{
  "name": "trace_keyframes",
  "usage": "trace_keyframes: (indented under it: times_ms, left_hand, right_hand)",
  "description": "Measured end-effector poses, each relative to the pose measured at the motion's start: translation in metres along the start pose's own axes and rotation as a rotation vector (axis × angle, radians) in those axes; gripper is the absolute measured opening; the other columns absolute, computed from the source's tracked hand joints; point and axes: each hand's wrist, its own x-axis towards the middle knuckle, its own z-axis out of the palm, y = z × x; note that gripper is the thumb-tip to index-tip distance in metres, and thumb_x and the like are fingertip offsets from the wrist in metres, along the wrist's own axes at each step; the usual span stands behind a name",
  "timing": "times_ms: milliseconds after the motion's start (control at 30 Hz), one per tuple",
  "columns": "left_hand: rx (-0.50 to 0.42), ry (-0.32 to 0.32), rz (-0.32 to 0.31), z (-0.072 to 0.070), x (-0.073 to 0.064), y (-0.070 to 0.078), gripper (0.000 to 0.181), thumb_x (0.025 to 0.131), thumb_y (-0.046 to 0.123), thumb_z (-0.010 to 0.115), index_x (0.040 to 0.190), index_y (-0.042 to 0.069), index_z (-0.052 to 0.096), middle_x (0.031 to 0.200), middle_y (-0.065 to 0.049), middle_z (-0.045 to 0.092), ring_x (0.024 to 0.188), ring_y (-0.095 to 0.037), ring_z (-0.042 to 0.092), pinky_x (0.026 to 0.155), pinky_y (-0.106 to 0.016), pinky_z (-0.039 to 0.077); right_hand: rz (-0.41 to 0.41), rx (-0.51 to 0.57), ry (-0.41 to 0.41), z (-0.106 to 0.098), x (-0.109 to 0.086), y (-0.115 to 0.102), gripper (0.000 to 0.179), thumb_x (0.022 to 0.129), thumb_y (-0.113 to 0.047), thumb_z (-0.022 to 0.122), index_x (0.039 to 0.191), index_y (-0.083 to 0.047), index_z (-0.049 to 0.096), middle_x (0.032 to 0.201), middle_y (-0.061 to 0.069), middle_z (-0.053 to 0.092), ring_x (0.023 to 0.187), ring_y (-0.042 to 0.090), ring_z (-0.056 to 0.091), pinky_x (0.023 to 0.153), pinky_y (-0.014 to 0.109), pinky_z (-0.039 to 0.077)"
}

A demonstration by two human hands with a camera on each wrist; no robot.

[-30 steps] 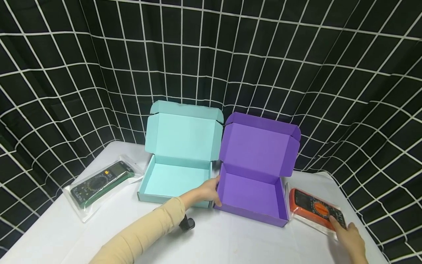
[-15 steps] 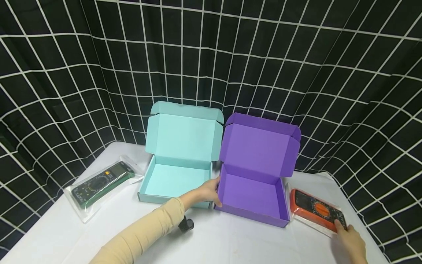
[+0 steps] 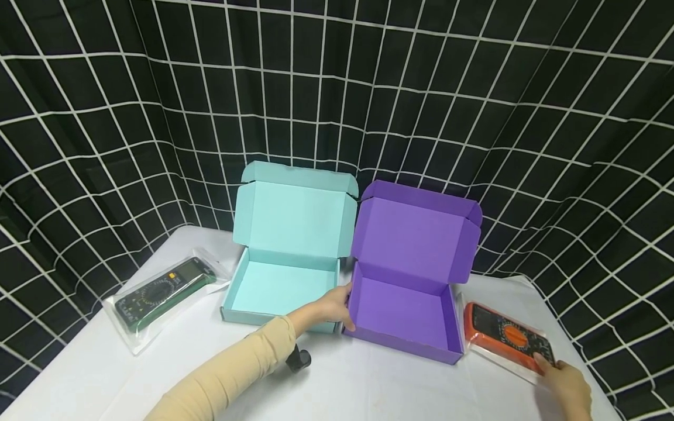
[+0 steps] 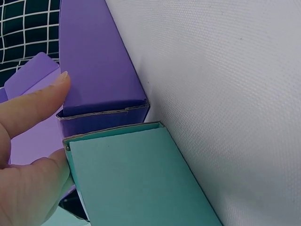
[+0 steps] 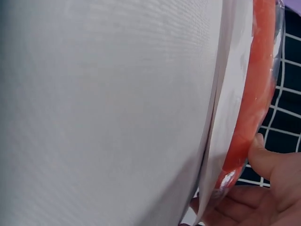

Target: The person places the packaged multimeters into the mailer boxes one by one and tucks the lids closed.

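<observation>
In the head view my left hand (image 3: 330,306) grips the near left corner of the open purple cardboard box (image 3: 402,313). Its thumb (image 4: 44,99) lies over the purple wall in the left wrist view; the other fingers are partly hidden behind the teal box (image 4: 136,174). My right hand (image 3: 568,383) holds the near end of an orange multimeter (image 3: 508,336) in a clear plastic bag. The right wrist view shows the thumb (image 5: 265,157) on the bagged multimeter's top side, with fingers curled at the bag's underside.
Left of the purple box, the teal box stands with its lid up. A green-and-black multimeter (image 3: 163,292) in a clear bag lies at the table's left. A small black object (image 3: 298,358) shows below the left forearm. A black gridded curtain (image 3: 326,88) surrounds the white table (image 3: 363,386).
My right hand has shifted slightly to the right, its thumb now nearer the end of the orange multimeter. The left hand and both boxes stay in place.
</observation>
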Motion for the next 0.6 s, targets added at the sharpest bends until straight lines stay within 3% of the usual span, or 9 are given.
trace_keyframes:
  times_ms: [233, 333, 433, 467, 600]
  left_hand:
    - [-0.020, -0.007, -0.007, -0.001, 0.000, 0.003, 0.093, 0.053, -0.016, 0.071, 0.135, 0.002, 0.030, 0.119, -0.020, 0.050, 0.104, -0.034, 0.050, 0.086, -0.040, 0.045]
    - [-0.003, -0.005, -0.012, -0.001, 0.000, 0.004, 0.095, 0.053, -0.015, 0.071, 0.136, 0.003, 0.028, 0.120, -0.019, 0.049, 0.105, -0.033, 0.050, 0.087, -0.040, 0.044]
    - [0.009, -0.003, -0.018, 0.000, 0.000, 0.004, 0.095, 0.054, -0.014, 0.072, 0.136, 0.002, 0.028, 0.119, -0.018, 0.050, 0.104, -0.032, 0.050, 0.087, -0.039, 0.044]
    - [0.010, -0.002, -0.020, 0.000, 0.000, 0.004, 0.095, 0.054, -0.014, 0.072, 0.136, 0.002, 0.028, 0.119, -0.018, 0.050, 0.104, -0.032, 0.051, 0.087, -0.040, 0.044]
    - [-0.001, -0.003, -0.026, 0.000, 0.000, 0.003, 0.094, 0.054, -0.015, 0.071, 0.136, 0.002, 0.028, 0.119, -0.019, 0.050, 0.104, -0.032, 0.051, 0.087, -0.040, 0.044]
  right_hand:
    - [-0.020, -0.008, -0.028, -0.006, 0.011, 0.003, 0.091, 0.083, -0.060, 0.037, 0.114, 0.025, 0.031, 0.119, 0.042, 0.029, 0.103, 0.055, 0.034, 0.087, 0.058, 0.033]
    - [0.046, 0.042, -0.097, -0.010, 0.016, 0.004, 0.111, 0.071, -0.074, 0.040, 0.118, 0.025, 0.026, 0.123, 0.042, 0.023, 0.110, 0.053, 0.028, 0.095, 0.056, 0.026]
    - [0.131, 0.107, -0.131, -0.014, 0.017, 0.002, 0.111, 0.067, -0.072, 0.049, 0.121, 0.022, 0.025, 0.125, 0.040, 0.023, 0.112, 0.050, 0.027, 0.097, 0.054, 0.025]
    - [0.146, 0.115, -0.128, -0.016, 0.019, 0.002, 0.118, 0.058, -0.077, 0.052, 0.120, 0.020, 0.027, 0.124, 0.039, 0.025, 0.109, 0.048, 0.030, 0.096, 0.053, 0.028]
    - [0.210, 0.174, -0.077, -0.015, 0.019, -0.003, 0.106, 0.064, -0.062, 0.064, 0.120, 0.021, 0.029, 0.118, 0.038, 0.028, 0.101, 0.042, 0.033, 0.093, 0.048, 0.032]
